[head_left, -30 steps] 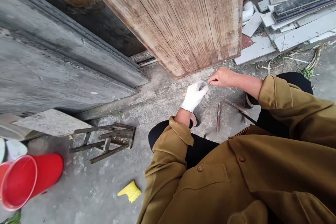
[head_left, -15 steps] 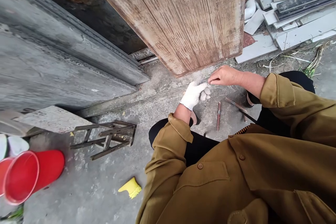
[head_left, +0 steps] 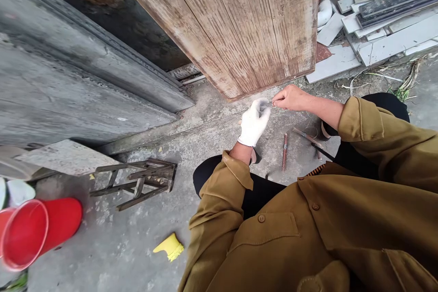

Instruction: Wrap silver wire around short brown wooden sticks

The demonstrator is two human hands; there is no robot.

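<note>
Near two o'clock, my right grip [head_left: 290, 98] and gloved left grip [head_left: 253, 122] each press thumb to finger; anything pinched, too fine to see, could drop toward the reddish rod [head_left: 284, 152], five o'clock, if either slackens.

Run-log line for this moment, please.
left hand: white-gloved, curled; right hand: bare, pinched, close to left; anything held: too small to tell; nearby: reddish rod

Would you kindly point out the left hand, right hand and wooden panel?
Left hand [head_left: 253, 123]: head view, its gloved back.
Right hand [head_left: 294, 97]: head view, its bare back.
Wooden panel [head_left: 244, 23]: head view, central face.
</note>
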